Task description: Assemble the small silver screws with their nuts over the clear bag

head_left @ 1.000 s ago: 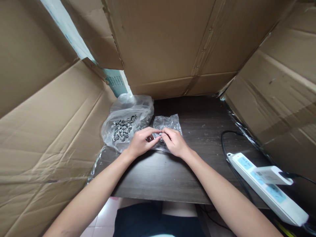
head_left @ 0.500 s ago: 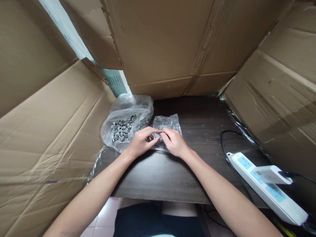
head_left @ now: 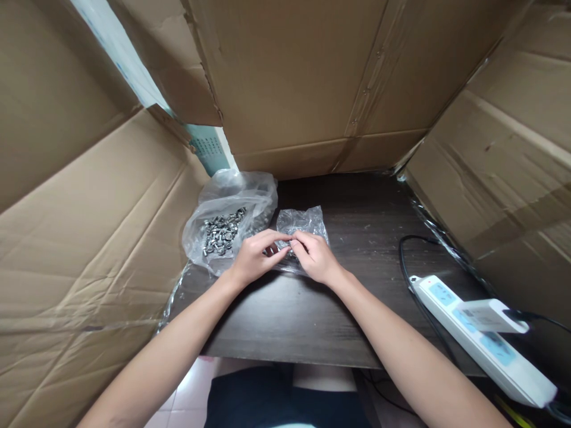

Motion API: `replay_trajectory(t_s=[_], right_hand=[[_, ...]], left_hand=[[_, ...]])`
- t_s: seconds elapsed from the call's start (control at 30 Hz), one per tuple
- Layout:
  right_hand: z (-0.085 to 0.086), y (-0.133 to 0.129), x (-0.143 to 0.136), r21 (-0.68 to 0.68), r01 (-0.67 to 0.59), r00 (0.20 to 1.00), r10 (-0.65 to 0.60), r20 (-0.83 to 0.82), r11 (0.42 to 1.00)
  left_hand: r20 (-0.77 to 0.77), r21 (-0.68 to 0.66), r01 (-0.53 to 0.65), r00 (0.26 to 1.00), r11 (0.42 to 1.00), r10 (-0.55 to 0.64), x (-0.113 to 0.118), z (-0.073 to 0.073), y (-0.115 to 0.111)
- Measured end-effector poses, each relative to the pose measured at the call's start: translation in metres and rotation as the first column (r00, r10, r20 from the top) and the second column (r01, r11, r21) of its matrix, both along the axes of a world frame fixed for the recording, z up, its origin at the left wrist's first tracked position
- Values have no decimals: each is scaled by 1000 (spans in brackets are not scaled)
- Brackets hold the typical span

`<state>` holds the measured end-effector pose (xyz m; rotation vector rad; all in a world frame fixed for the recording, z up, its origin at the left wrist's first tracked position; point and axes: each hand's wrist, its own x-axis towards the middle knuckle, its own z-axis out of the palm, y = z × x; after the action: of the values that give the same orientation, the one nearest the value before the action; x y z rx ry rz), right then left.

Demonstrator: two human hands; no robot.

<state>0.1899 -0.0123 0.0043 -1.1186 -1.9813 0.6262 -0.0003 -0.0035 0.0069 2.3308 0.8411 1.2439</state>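
Observation:
My left hand (head_left: 259, 254) and my right hand (head_left: 314, 254) meet fingertip to fingertip over a small clear plastic bag (head_left: 307, 219). The fingers of both are closed in a pinch, and whatever is between them is too small and hidden to name. Under the fingers, small shiny metal pieces (head_left: 291, 254) show in part. To the left of my left hand, a larger translucent plastic bag (head_left: 263, 187) lies with its mouth open. Inside it is a heap of small silver screws or bolts (head_left: 222, 230).
Everything lies on a dark wooden table (head_left: 307, 321). A white power strip (head_left: 486, 345) with a plugged-in white adapter (head_left: 491, 315) sits at the right, and a black cable (head_left: 404, 261) loops beside it. Cardboard walls (head_left: 303, 71) enclose the back and both sides.

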Motion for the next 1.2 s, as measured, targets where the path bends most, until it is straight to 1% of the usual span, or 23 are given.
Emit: replay_trajectory(t_s=[0.23,0.47,0.63,0.87,1.2], right_hand=[[-1,0,0,-4,1,1000,-1,-4,1000],[0,0,-1,-10,-12,1000,11,-27,1000],[1,0,-2,5,-5,1000,5,-18,1000],[1,-1,-2,-11,2,1000,-2,-29,1000],[2,-1,-2,-16,-2,999,1,-48,1000]], left_hand=[[-21,21,-35,999,999,35,1,-1,-2],[-46,105,-40,998,994,45,1,-1,-2],[-73,81,-12,997,997,18,0,2,-3],[-77,28,-33,996,999,35,0,2,-2],[-92,38,-39,995,999,42,0,1,-1]])
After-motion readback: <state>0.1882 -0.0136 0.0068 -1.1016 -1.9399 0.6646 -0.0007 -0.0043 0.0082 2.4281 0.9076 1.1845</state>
